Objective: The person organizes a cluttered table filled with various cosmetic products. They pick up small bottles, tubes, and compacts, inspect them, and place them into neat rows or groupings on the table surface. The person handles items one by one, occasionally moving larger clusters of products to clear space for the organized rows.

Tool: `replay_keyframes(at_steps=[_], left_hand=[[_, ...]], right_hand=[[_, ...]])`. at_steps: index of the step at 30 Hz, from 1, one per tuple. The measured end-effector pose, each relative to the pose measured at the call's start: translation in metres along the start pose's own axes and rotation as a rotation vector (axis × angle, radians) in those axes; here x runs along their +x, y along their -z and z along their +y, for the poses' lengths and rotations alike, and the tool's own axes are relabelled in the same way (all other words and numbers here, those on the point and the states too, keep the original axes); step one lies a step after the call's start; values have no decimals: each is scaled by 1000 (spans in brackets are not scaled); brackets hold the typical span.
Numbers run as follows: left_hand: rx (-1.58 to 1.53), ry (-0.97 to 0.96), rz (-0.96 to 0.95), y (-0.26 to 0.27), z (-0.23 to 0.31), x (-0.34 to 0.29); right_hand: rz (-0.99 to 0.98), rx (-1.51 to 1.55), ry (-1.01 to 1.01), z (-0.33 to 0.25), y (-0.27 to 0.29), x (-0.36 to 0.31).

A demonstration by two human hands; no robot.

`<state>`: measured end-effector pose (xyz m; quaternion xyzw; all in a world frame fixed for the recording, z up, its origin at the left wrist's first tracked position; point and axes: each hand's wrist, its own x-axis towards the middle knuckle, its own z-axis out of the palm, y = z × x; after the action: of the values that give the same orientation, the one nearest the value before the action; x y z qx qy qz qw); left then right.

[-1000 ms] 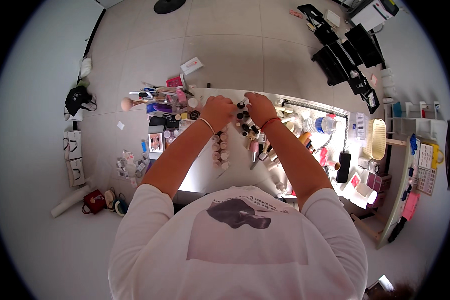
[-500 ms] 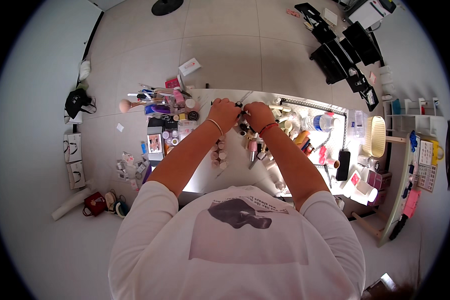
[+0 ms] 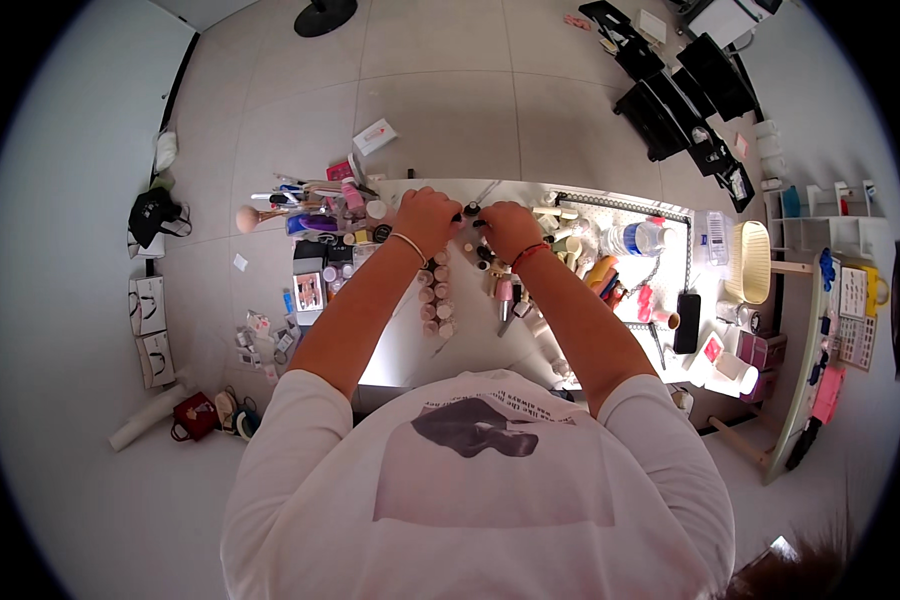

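My left hand (image 3: 427,218) is closed near the far edge of the white table, and a small black piece (image 3: 457,217) shows at its fingertips. A short way to the right, my right hand (image 3: 510,229) is closed too, with a small dark piece (image 3: 480,223) at its fingers. What kind of things these are is too small to tell. A small dark-topped container (image 3: 471,209) stands between the hands. Two rows of pale pink small containers (image 3: 444,292) run below my left wrist. Several little bottles, one a pink bottle (image 3: 505,291), lie by my right forearm.
Makeup brushes (image 3: 248,217) and cosmetics crowd the table's left end. At the right are a clear water bottle (image 3: 638,239), a black phone (image 3: 687,323) and a cream basket (image 3: 751,262). A white box (image 3: 375,137) lies past the far edge.
My hands have drawn apart; the left has moved left. The small dark-topped container now shows between them, and the pink containers are less covered.
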<state>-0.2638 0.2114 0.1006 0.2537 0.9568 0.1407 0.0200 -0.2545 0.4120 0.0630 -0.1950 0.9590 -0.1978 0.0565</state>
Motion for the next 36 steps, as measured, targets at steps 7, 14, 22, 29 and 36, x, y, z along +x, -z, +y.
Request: replay_keyframes(at_steps=[7,14,22,29,36], left_hand=[[96,9,-69,-1,3,3],[145,-12,-82,-6,4,7],[200,-26,-76,-14,5,5],[231,-39,-69,-15,4,5],[226,-35,-68,-16,3,6]], right_hand=[[44,77,-17,-2,-2,4],[23,13,-23,-9,0,10],[22,18,-29,-11,-4,9],[36,54,-13,-10,-5,9],[52,66,-23,-10,-6,10]])
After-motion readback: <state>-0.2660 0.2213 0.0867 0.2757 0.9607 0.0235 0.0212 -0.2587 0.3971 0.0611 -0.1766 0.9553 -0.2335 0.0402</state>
